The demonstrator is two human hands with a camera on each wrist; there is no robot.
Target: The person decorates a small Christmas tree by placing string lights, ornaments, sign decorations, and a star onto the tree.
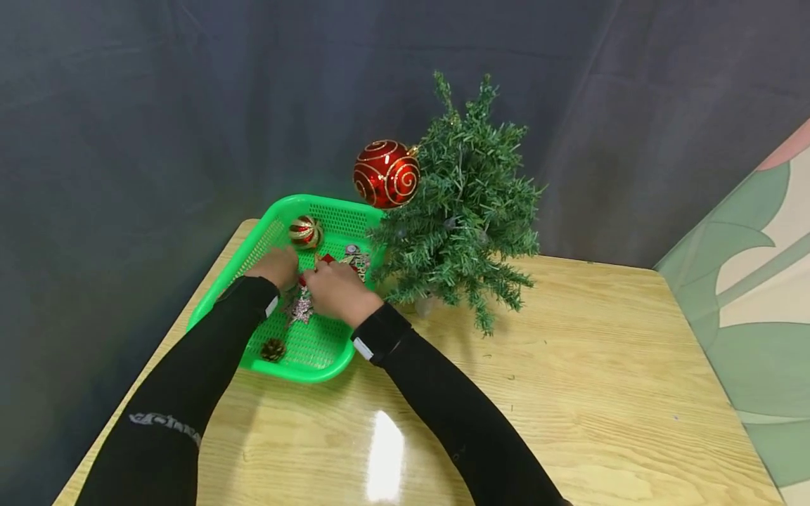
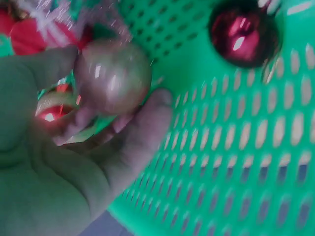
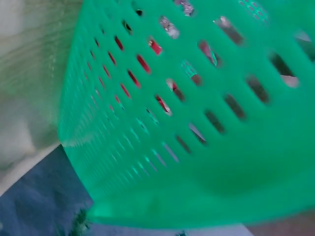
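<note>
Both hands reach into a green plastic basket [image 1: 297,372]. In the left wrist view my left hand [image 2: 59,162] holds a shiny pale pinkish ball ornament [image 2: 115,76] between thumb and fingers, over the basket's inside. In the head view that ball is hidden behind the left hand [image 1: 278,266]. My right hand [image 1: 338,289] is beside it, near red pieces and a glittery silvery-pink ornament [image 1: 302,308]; its fingertips are hidden. Only the basket's perforated wall [image 3: 197,162] fills most of the right wrist view, with no hand visible there.
A small artificial Christmas tree [image 1: 468,204] stands right of the basket, a large red ball with gold swirls [image 1: 386,174] on its left side. The basket also contains a red-and-gold striped ball [image 1: 306,232], a pinecone [image 1: 273,349] and a dark red ball [image 2: 243,37]. A wooden table [image 1: 601,365] lies beneath.
</note>
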